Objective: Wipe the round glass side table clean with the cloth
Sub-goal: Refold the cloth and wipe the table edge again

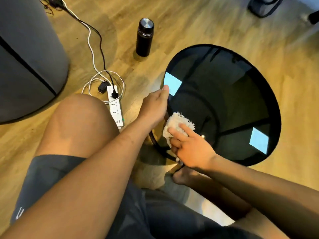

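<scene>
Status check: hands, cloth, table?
Left hand grips glass table at the rim. Right hand presses cloth on near edge. Flask on floor, apart.

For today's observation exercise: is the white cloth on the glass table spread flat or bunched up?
Bunched up. The cloth is a crumpled, frayed wad pressed under the right hand near the rim of the glass table.
</scene>
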